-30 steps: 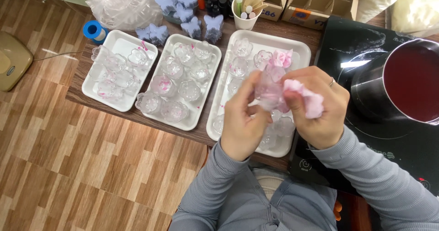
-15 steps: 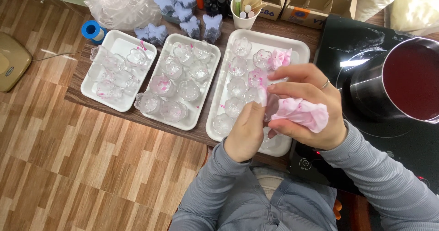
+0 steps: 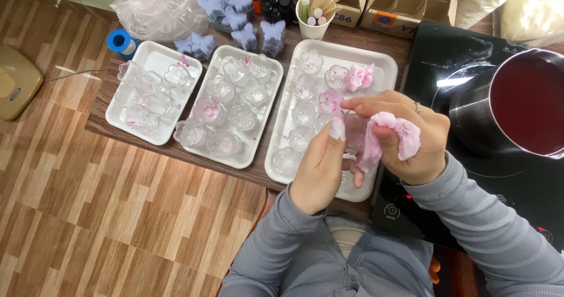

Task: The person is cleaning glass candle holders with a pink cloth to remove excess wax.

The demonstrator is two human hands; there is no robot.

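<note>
My left hand holds a small clear flower-shaped mould cup over the right white tray. My right hand grips a crumpled pink-stained tissue and presses it against the cup. The tray below holds several clear mould cups, some smeared pink, and one pink flower piece near its far edge.
Two more white trays of clear cups lie to the left. A steel pot of dark red liquid sits on a black induction hob at right. Lilac butterfly shapes, a cup of sticks, cardboard boxes and a blue tape roll line the back.
Both hands have shifted slightly right and lower over the tray. The tissue has turned in my right hand against the cup, which my left hand now grips from below.
</note>
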